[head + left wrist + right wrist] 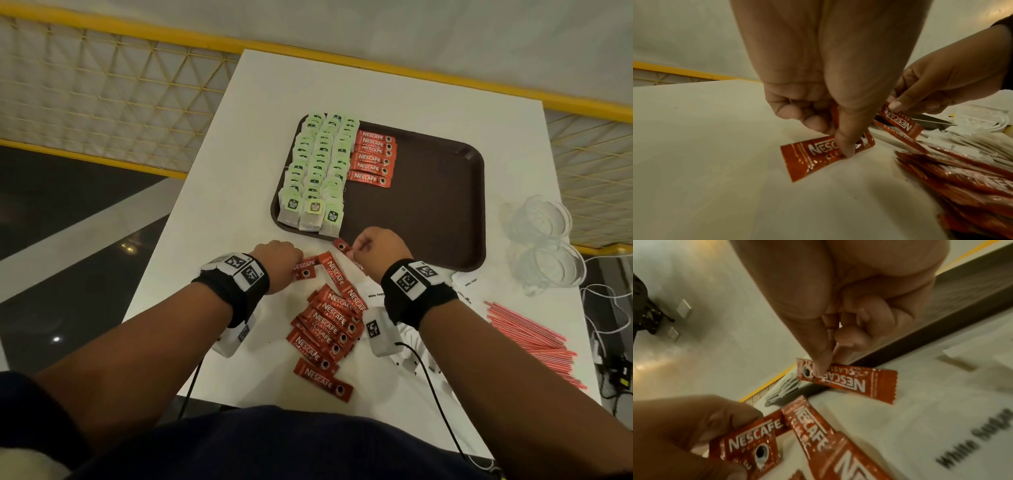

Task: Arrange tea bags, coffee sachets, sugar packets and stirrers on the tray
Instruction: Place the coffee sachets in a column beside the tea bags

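From the head view, the brown tray (428, 205) sits at 12 o'clock on the white tabletop (212, 219), with three columns of tea bags (317, 171) along its left side and a short column of coffee sachets (371, 159) just beside them. The loose sachet pile (325, 329) lies at 6 o'clock of the tray, between the wrists; stirrers (529, 339) lie at 3 o'clock of the pile, sugar packets (375, 294) partly under the right arm. The left hand (279, 263) pinches one sachet (305, 269) low over the tabletop. The right hand (376, 248), nearer the tray's front rim, pinches another sachet (342, 247). In the left-wrist view, thumb and fingers (844, 146) clamp that sachet (818, 155), its long axis running 8 to 2 o'clock. In the right-wrist view, the fingertips (821, 365) pinch the cup-printed end of the sachet (849, 380), which hangs crosswise; the placed column lies at 12 o'clock, so the right hand likely goes first.
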The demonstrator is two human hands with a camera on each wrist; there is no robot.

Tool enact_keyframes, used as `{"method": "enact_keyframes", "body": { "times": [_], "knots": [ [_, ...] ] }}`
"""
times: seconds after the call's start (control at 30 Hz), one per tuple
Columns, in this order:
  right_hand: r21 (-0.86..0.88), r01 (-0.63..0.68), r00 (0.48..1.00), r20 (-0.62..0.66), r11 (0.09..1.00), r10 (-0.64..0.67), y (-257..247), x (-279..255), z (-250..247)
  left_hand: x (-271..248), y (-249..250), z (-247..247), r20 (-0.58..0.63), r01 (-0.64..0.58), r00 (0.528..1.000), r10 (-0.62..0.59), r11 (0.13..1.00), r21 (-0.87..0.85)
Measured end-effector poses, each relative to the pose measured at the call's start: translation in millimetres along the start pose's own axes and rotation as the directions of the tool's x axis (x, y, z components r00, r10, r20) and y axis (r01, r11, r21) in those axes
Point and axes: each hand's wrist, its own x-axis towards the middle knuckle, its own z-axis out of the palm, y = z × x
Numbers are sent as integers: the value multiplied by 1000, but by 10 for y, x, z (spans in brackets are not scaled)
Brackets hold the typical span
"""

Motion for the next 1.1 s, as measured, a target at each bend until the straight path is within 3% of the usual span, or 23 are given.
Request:
{"method": "enact_keyframes", "body": {
  "times": [0.1, 0.23, 0.4, 0.53, 0.6, 0.77, 0.87, 0.93, 1.03, 1.1],
  "knots": [
    [98, 72, 994, -86, 993, -63, 6, -14, -68, -19, -63, -24, -14, 22, 1000, -23, 1000, -20],
    [189, 159, 984, -108, 969, -140, 3, -47, -201, -112, -167, -190, 16, 33, 999, -30, 930, -366],
    [389, 162, 983, 12, 907, -181, -37, -47, -332, -126, -133, -468, -115, -26, 990, -78, 712, -701],
    [547, 114, 987, 28, 829, -155, -142, -30, -339, -5, 18, -584, -102, -61, 991, -89, 374, -925],
    [667, 71, 995, 2, 742, -97, -191, -1, -329, 41, 107, -613, -91, -71, 995, -45, 334, -940],
    [855, 8, 1000, -23, 518, 22, -276, 57, -359, 190, 194, -622, -91, -75, 996, -26, 368, -927],
    [868, 7, 999, -25, 497, 29, -270, 101, -388, 250, 168, -691, -114, -104, 994, -6, 346, -932],
    [838, 21, 998, -52, 545, 42, -230, 148, -430, 290, 109, -766, -142, -138, 990, 26, 467, -873],
    [666, 66, 994, -106, 743, 7, -149, 203, -554, 371, 16, -848, -118, -146, 989, 93, 776, -614],
    [510, 86, 995, -93, 856, -45, -110, 229, -636, 432, -15, -891, -87, -142, 990, 113, 843, -519]
  ]
}}
